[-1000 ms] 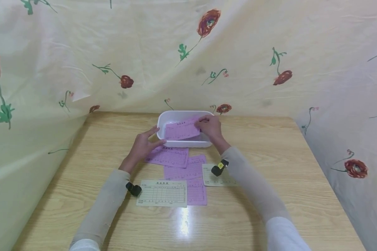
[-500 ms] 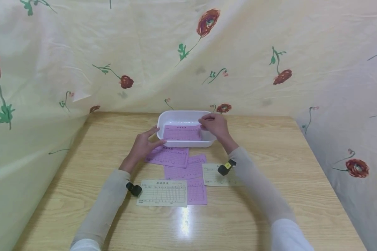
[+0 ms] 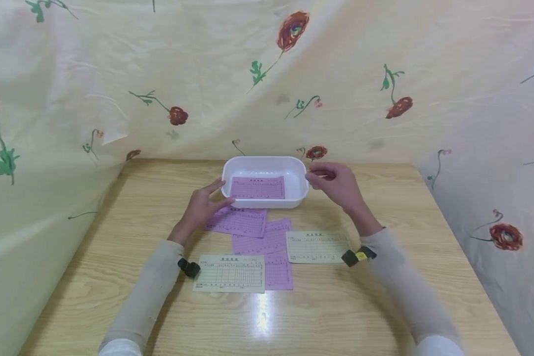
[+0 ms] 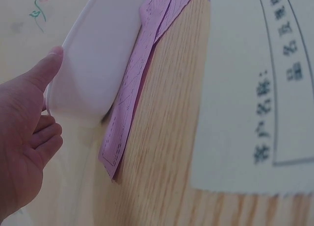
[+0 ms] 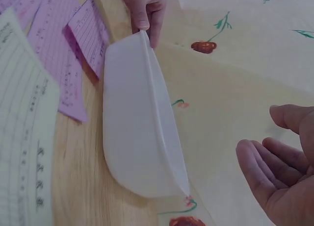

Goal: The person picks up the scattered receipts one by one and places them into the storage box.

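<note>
A white plastic tub [image 3: 299, 185] stands at the back of the table with a purple form slip [image 3: 257, 188] lying inside. My left hand [image 3: 199, 207] grips its left end, the thumb at the rim, as the left wrist view shows too. Off the tub's right end, my right hand [image 3: 338, 185] holds nothing; in the right wrist view its fingers are loosely bent and apart from the wall. In front lie overlapping purple slips [image 3: 240, 222], a cream form slip [image 3: 229, 273] at the left and another cream slip [image 3: 316, 247] at the right.
The wood-grain table [image 3: 329, 311] is bounded at the back and sides by a hanging cloth [image 3: 231, 74] printed with flowers. One more purple slip [image 3: 279, 272] is partly covered by the left cream slip.
My right hand let go of the purple slip, which now lies flat in the tub, and moved right, out past the rim. My left hand stayed in place.
</note>
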{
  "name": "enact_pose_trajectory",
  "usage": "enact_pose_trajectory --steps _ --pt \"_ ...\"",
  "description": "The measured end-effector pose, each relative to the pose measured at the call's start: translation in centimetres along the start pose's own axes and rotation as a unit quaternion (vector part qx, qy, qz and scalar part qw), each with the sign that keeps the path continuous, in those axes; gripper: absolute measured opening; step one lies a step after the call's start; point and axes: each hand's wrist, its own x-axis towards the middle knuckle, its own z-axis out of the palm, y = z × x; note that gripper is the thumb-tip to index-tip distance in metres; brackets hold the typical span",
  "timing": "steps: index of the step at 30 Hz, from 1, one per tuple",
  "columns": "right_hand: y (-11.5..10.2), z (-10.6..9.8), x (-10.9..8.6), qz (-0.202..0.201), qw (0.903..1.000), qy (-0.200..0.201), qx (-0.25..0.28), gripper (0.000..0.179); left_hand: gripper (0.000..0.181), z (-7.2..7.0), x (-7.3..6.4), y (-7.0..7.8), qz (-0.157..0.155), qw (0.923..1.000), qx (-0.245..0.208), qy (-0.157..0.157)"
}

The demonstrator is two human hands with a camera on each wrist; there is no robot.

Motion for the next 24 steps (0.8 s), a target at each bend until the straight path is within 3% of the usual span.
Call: enact_pose_trajectory --steps 13,24 --pt "3.9 -3.7 -6.8 0.039 0.9942 0.014 -0.099 0.053 0.078 0.0 0.0 -0.1 -0.002 1.0 0.001 0.001" --pt "7.5 -4.6 -10.0 0.055 0.9915 0.009 -0.118 0.055 0.078 0.0 0.0 0.1 -0.004 1.0 0.005 -0.001"
